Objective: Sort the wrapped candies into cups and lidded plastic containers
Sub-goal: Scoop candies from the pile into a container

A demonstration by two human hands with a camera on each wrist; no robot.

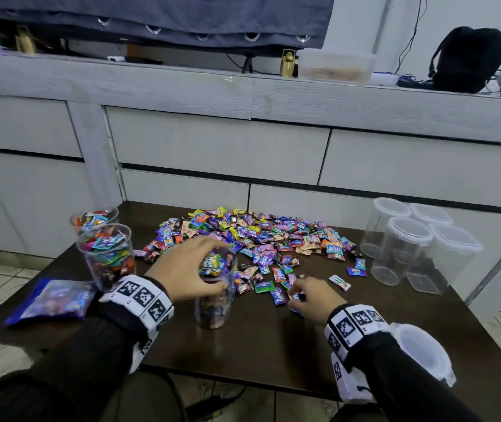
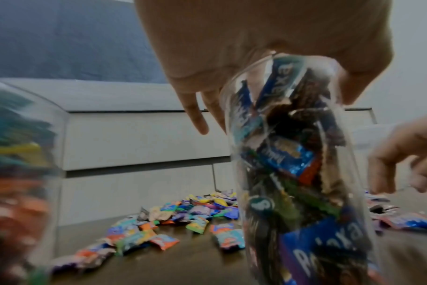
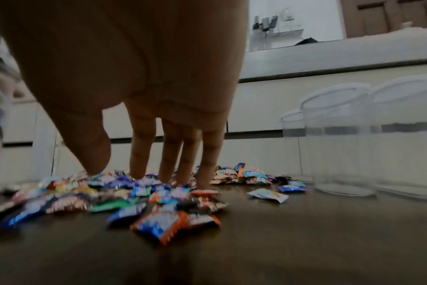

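A big heap of wrapped candies [image 1: 267,239] lies in the middle of the dark table [image 1: 273,345]. My left hand [image 1: 203,266] grips a clear cup [image 1: 214,303] from above by its rim; the cup stands on the table, packed with candies [image 2: 293,173]. My right hand [image 1: 301,295] reaches down at the heap's near edge. Its fingers [image 3: 166,169] are straight, their tips touching candies [image 3: 159,194], and the thumb stands apart. Two more clear cups [image 1: 107,254] [image 1: 93,219] full of candies stand at the left.
Several empty clear containers with lids [image 1: 407,239] stand at the table's right [image 3: 341,144]. A blue candy bag [image 1: 51,300] lies at the front left. A white plastic object [image 1: 422,351] sits by my right forearm. Grey drawers rise just behind the table.
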